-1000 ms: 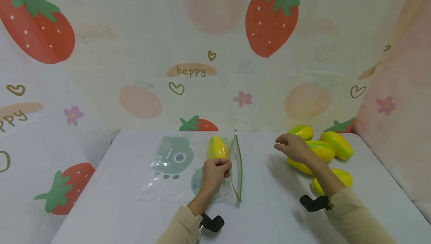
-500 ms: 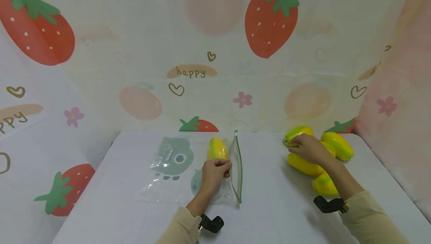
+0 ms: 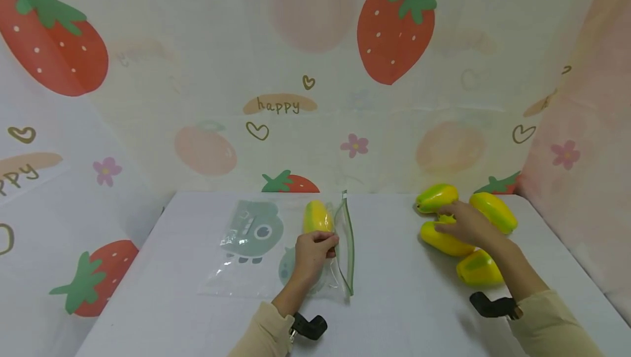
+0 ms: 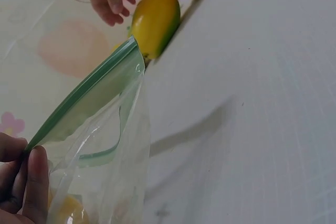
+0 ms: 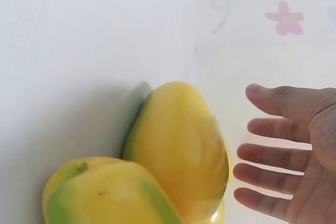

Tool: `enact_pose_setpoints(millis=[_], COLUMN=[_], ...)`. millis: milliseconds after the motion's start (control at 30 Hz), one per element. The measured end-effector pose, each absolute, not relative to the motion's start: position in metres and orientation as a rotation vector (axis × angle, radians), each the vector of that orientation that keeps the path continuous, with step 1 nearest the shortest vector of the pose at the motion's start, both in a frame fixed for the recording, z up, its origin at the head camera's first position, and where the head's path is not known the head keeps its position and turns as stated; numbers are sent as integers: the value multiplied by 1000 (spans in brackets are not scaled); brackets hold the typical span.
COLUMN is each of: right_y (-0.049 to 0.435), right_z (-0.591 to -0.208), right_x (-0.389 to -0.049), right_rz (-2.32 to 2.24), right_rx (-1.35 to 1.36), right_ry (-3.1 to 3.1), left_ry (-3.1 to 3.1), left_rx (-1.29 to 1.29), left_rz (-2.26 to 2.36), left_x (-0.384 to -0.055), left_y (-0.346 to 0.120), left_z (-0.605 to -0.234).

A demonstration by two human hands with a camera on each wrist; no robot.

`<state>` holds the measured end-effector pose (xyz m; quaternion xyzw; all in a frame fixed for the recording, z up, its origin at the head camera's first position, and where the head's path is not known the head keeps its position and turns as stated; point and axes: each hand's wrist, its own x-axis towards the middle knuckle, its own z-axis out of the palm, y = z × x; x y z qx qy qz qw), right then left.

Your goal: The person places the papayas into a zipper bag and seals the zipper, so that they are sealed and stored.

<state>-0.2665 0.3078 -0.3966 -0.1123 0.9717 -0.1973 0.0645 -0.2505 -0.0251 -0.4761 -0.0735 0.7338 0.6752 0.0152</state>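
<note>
A clear zip bag (image 3: 236, 280) with a green zip and a printed green cartoon lies flat on the table's left half. Inside, near its mouth, is one yellow-green papaya (image 3: 317, 214). My left hand (image 3: 310, 258) pinches the rim of the bag's mouth between thumb and fingers; in the left wrist view the green zip strip (image 4: 79, 93) stands parted. My right hand (image 3: 465, 224) hovers over the loose papayas at right, its fingers (image 5: 268, 179) spread and extended in the right wrist view, holding nothing. Closest to it are a front papaya (image 3: 446, 239) and a back papaya (image 3: 436, 198).
Another papaya (image 3: 495, 212) lies at the back right and one (image 3: 479, 269) nearer the front; one more is mostly hidden under the right hand. The white table (image 3: 384, 313) meets a strawberry-printed backdrop (image 3: 207, 72) at its rear edge.
My right hand has moved right over the papayas, passing the back one and ending above the middle of the group. The left hand and bag have stayed put.
</note>
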Motion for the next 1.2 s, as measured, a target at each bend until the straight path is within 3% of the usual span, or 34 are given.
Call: enact_pose_setpoints(millis=[1200], right_y=[319], right_z=[-413], right_x=[-258], right_rz=[-444], right_rx=[-180], right_ry=[2835], left_ry=[2242], left_rx=[-208], left_rz=[2119], left_x=[-249], left_y=[-27], left_z=[-474])
